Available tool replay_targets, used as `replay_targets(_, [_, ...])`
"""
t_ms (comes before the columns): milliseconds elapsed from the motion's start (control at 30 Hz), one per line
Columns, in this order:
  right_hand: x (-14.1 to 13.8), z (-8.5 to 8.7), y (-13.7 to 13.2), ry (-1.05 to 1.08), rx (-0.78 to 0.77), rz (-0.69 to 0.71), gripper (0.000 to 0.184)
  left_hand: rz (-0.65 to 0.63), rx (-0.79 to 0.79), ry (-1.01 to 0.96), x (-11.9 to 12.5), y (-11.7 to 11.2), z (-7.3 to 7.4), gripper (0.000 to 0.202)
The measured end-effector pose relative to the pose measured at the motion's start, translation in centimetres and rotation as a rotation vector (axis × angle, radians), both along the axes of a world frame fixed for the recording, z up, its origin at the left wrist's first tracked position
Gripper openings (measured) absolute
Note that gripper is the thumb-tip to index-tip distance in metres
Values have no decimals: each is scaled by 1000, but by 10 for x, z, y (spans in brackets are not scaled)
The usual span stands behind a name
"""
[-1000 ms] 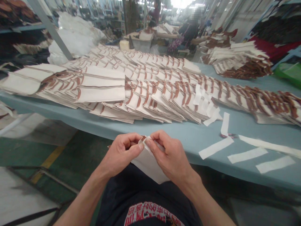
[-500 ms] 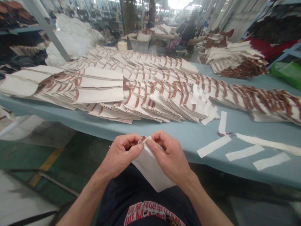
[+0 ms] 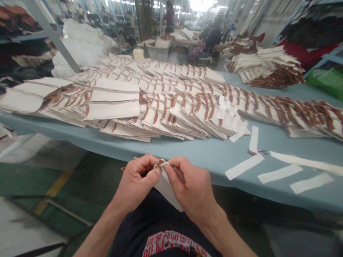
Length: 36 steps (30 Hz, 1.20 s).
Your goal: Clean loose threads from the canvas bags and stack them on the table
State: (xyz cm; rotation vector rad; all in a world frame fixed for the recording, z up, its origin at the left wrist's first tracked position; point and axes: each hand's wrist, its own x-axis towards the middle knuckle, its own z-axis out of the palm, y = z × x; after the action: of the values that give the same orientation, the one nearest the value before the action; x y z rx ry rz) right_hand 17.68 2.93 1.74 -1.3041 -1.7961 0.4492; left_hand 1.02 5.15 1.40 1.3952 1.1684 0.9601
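Note:
A white fabric piece with a brown edge [image 3: 167,189] is held in front of my body, just short of the table edge. My left hand [image 3: 138,178] pinches its top edge between thumb and fingers, and a bit of brown material pokes out behind that hand. Close beside it, my right hand [image 3: 191,189] grips the same edge, thumb facing the left thumb. The edge looks folded between the fingertips, with brown showing there. The lower part of the piece hangs down, partly covered by my right hand.
Overlapping rows of white pieces with brown edges [image 3: 158,114] cover much of the blue table [image 3: 198,153]. White strips [image 3: 280,174] lie at the right, near small scissors or snips [image 3: 257,152]. A stack [image 3: 268,67] stands farther back. A person [image 3: 211,35] is in the background.
Both hands have dropped slightly and turned, with the held edge now bent between the fingertips. Less of the white piece shows below, and brown material has appeared behind my left hand.

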Motion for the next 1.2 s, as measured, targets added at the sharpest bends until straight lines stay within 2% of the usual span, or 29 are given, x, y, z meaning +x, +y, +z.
replay_targets(100, [-3, 2, -2, -70, 118, -9, 26, 46, 31, -4, 2, -3, 2, 18])
replay_targets(267, [-7, 5, -4, -116, 195, -32, 30, 114, 163, -12, 6, -8, 5, 13])
replay_targets(500, [-12, 9, -16, -122, 313, -41, 24, 172, 241, -34, 2, -18, -1, 15])
replay_targets(600, [-12, 9, -18, -89, 306, -47, 24, 198, 299, 32, 4, -24, 1, 15])
replay_targets(800, [-14, 10, -19, -138, 285, -118, 27, 277, 526, 207, 15, -31, 6, 19])
replay_targets(1033, [-12, 19, -22, -243, 214, -173, 43, 311, 744, 340, 15, -32, -2, 20])
replay_targets(1200, [-4, 23, -20, -220, -23, -137, 21, 280, 762, 353, 10, -32, -6, 19])
